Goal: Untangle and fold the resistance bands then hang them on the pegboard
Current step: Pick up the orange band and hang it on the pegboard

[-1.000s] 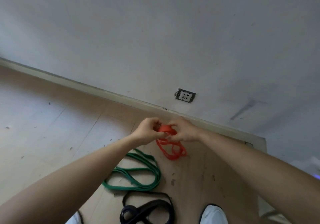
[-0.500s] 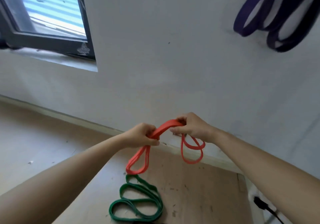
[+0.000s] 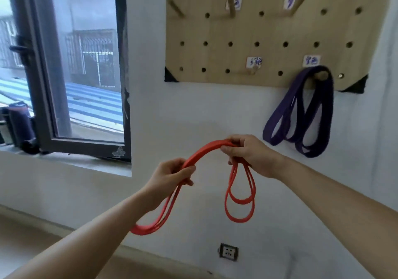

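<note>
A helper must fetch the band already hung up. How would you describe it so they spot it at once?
Find the wooden pegboard on the wall right of the window. A purple band hangs in folded loops from the peg at its lower right corner. It is the only band on the board; the orange band is hand-held.

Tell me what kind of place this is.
Probably a room at home set up for exercise gear: a pegboard with labelled pegs, a purple band hung on one, a window and a low socket. Left hand and right hand hold a red band.
</note>
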